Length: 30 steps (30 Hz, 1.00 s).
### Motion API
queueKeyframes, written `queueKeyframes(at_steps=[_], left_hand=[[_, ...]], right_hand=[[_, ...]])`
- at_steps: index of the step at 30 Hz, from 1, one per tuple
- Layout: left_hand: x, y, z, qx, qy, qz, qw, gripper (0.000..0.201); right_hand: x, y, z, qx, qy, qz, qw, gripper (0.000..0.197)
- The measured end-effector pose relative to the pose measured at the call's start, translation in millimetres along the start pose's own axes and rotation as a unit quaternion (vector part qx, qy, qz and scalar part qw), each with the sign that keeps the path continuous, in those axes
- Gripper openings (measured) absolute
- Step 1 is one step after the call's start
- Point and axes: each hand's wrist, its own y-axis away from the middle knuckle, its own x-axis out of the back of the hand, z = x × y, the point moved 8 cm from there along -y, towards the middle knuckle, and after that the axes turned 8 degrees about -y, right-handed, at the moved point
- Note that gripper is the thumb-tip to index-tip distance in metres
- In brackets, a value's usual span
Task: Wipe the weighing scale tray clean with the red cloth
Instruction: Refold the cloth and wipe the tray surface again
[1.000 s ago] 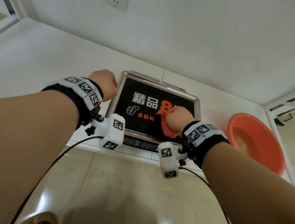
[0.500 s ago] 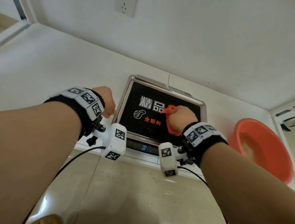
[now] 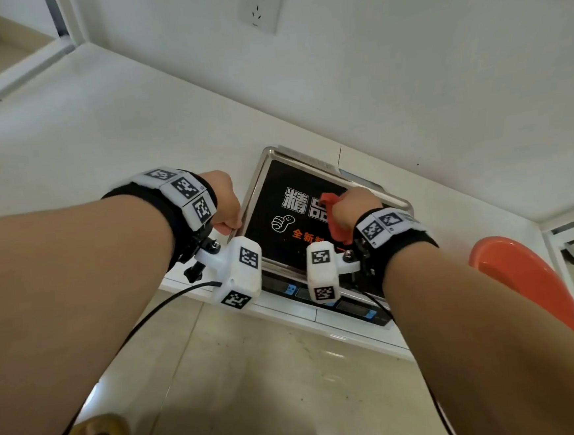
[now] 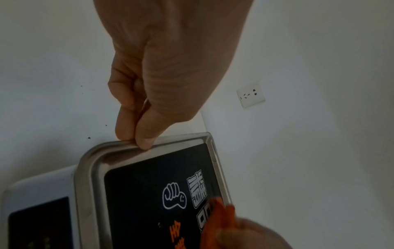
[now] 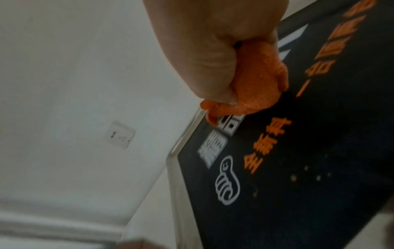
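Head view shows the scale tray (image 3: 254,185) on the white counter (image 3: 100,129). Your right hand (image 3: 350,209) grips the bunched red cloth (image 3: 336,229), apparently pressed on the tray's far part. Your left hand (image 3: 224,201) pinches its left rim.

Bare forearms, no sleeves. Around each wrist a black fabric band (image 3: 176,222) faced with white square-coded marker tiles (image 3: 187,187). Beneath each wrist a white boxy camera housing (image 3: 240,272) bearing black-and-white codes, screw-fastened on a black bracket, trailing a thin black cable (image 3: 143,324).
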Motion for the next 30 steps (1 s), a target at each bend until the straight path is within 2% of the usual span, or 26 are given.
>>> queueKeyframes(at_steps=[2,5,7,8,11,14,16,19,23,25,28,30], left_hand=[[0,0,0,0.001,0.012,0.001,1.0,0.019],[-2,-2,-5,0.004,0.019,-0.002,1.0,0.014],[-4,-4,-7,-0.003,0.024,-0.013,1.0,0.006],[-6,-5,-9,-0.006,0.032,-0.018,0.999,0.012],[-8,-3,-12,-0.009,0.04,-0.023,0.999,0.029],[-9,-3,-11,-0.019,0.059,-0.031,0.998,0.024],[-8,-4,-12,-0.025,0.07,-0.031,0.997,0.016],[-7,-5,-13,-0.034,0.085,-0.029,0.995,0.015],[-8,-4,-14,-0.03,0.088,-0.031,0.995,0.016],[-8,-4,-15,-0.029,0.097,-0.027,0.995,0.018],[-8,-3,-14,-0.026,0.092,-0.018,0.995,0.018],[-8,-3,-12,-0.025,0.085,-0.016,0.996,0.02]], right_hand=[[2,-2,-21,0.014,-0.048,0.04,0.998,0.032],[-10,2,-47,0.073,-0.118,0.006,0.99,0.022],[-11,11,-53,0.112,-0.117,-0.04,0.986,0.023],[-7,10,-51,0.12,-0.109,-0.048,0.986,0.023],[6,-5,-49,0.088,-0.046,-0.01,0.995,0.021],[9,-6,-63,0.075,-0.002,0.031,0.997,0.035],[2,0,-80,0.104,-0.036,0.004,0.994,0.036],[-6,13,-97,0.161,-0.056,-0.02,0.985,0.018],[-24,33,-105,0.207,-0.114,-0.091,0.967,0.023],[-31,43,-112,0.255,-0.081,-0.114,0.957,0.023],[-38,60,-121,0.337,-0.019,-0.086,0.937,0.025],[-43,67,-122,0.377,0.02,-0.073,0.923,0.034]])
